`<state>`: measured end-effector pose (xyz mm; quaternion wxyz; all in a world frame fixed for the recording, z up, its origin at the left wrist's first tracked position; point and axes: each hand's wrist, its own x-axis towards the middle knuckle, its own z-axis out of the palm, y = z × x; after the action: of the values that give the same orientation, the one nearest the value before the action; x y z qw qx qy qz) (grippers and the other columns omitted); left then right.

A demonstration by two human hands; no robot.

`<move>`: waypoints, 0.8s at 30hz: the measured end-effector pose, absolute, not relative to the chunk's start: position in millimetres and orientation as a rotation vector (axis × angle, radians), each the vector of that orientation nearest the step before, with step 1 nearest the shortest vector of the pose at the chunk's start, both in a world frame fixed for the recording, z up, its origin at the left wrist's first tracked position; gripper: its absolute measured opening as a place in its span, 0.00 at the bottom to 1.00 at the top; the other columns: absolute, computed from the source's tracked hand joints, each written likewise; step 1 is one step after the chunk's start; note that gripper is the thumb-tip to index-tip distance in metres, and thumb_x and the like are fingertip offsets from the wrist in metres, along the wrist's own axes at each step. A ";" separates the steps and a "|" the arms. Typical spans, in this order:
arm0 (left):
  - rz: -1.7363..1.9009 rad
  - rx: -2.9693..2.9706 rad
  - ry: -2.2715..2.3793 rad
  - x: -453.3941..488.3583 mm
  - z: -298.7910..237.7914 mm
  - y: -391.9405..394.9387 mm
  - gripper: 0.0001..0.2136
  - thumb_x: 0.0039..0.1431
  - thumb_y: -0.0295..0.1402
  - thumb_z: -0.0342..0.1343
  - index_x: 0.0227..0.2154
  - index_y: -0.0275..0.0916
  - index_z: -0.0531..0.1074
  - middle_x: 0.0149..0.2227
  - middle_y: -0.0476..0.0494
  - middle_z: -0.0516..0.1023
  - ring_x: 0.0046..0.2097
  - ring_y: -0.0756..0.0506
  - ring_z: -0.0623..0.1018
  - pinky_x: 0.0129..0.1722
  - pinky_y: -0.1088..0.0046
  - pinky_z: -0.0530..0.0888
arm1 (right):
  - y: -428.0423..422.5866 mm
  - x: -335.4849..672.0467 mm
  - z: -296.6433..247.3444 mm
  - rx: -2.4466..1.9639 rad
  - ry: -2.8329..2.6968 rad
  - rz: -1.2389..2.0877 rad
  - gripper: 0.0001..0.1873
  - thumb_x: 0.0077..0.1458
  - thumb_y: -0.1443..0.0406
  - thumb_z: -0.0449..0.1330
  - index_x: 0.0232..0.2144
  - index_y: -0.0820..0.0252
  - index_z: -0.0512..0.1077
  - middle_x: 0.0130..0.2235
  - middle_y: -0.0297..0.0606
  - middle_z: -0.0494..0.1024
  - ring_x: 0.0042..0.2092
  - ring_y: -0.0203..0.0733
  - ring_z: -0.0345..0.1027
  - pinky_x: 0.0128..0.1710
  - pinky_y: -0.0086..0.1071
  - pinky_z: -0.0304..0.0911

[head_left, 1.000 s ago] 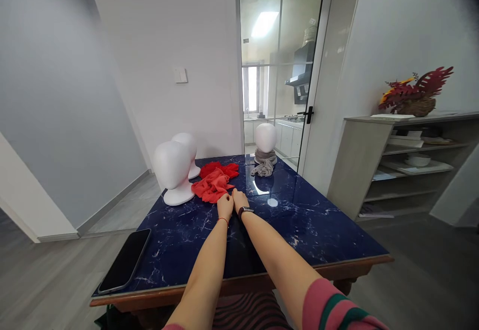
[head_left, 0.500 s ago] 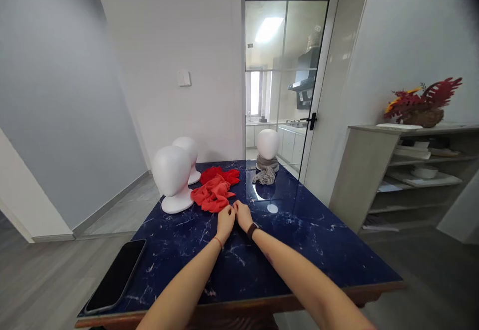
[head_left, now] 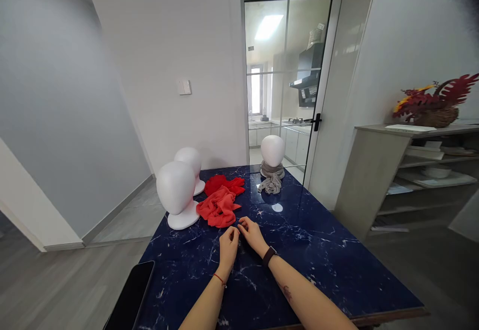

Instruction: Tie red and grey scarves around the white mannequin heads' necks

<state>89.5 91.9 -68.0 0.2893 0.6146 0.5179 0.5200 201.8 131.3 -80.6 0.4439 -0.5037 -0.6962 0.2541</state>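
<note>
My left hand (head_left: pixel 228 246) is closed on the table, fingertips curled together, with nothing visible in it. Close beside it, my right hand (head_left: pixel 253 235) is closed too, its thumb and fingers pinched, and no object shows there. Just beyond the left hand lies a crumpled coral-red scarf (head_left: pixel 220 208). A darker red scarf (head_left: pixel 219 184) is bunched behind that one. To their left stand two white mannequin heads, a nearer one (head_left: pixel 175 187) and a farther one (head_left: pixel 190 158). At the far right corner, a third mannequin head (head_left: pixel 273 151) has a grey scarf (head_left: pixel 271 182) wrapped round its neck.
The dark blue marbled table (head_left: pixel 299 270) carries a black phone (head_left: pixel 130 295) at its left edge. A glass door (head_left: pixel 284 60) stands behind. To the right is a grey shelf unit (head_left: pixel 377 170) with a basket of red leaves (head_left: pixel 434 108) on top.
The view has shifted, so the table things appear slightly lower and farther right. My hands, which were touching, are now slightly apart and closer to me. Scarves and heads keep their places.
</note>
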 end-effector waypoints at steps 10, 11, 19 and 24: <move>1.877 1.223 1.986 44.1 -67.9 112.5 0.09 0.57 0.35 0.45 0.38 0.38 0.65 0.35 0.44 0.71 0.37 0.46 0.73 0.39 0.69 0.69 | 157.6 168.1 -66.0 -1.294 -2.155 0.161 0.34 0.51 0.65 0.59 0.60 0.49 0.53 0.62 0.46 0.53 0.60 0.50 0.53 0.52 0.41 0.59; 1.892 1.162 2.071 32.2 -68.6 117.7 0.11 0.56 0.34 0.47 0.41 0.37 0.64 0.37 0.42 0.70 0.40 0.44 0.72 0.42 0.66 0.69 | 159.2 166.6 -64.4 -1.308 -2.181 0.183 0.34 0.52 0.65 0.58 0.60 0.50 0.53 0.60 0.46 0.56 0.58 0.49 0.56 0.51 0.40 0.59; 1.808 1.127 2.384 -45.3 -66.0 152.7 0.36 0.47 0.38 0.58 0.56 0.27 0.51 0.57 0.24 0.56 0.60 0.32 0.56 0.57 0.52 0.55 | 129.5 221.3 -68.7 -1.483 -2.285 0.233 0.12 0.54 0.68 0.53 0.42 0.55 0.68 0.47 0.39 0.69 0.42 0.39 0.69 0.38 0.27 0.60; 1.779 1.237 2.498 -64.0 -60.0 178.8 0.44 0.44 0.47 0.59 0.58 0.26 0.48 0.57 0.22 0.57 0.61 0.31 0.56 0.58 0.50 0.53 | 110.3 301.6 -79.3 -1.819 -2.087 0.103 0.09 0.54 0.65 0.53 0.38 0.54 0.68 0.44 0.39 0.72 0.37 0.39 0.71 0.30 0.27 0.57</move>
<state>-64.0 178.8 -60.0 -0.0825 0.3728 0.7529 0.5360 301.6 110.3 -79.3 0.1845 -0.6452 -0.7405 0.0367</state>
